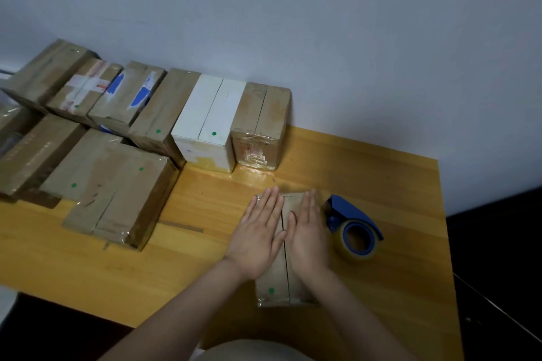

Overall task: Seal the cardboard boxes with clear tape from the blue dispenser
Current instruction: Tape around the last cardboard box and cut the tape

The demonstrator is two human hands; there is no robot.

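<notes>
Fingers straight and held close together, both palms flat: the left hand (258,239) presses one flap and the right hand (308,240) the other, on either side of the centre seam of the box (278,287), low in the middle of the frame. A green dot (271,290) shows on its near left flap. Just right of the right hand, the blue dispenser (350,215) lies on the table (205,272), its tape roll (343,250) nearest us. More boxes (111,184) crowd the left and centre by the wall.
</notes>
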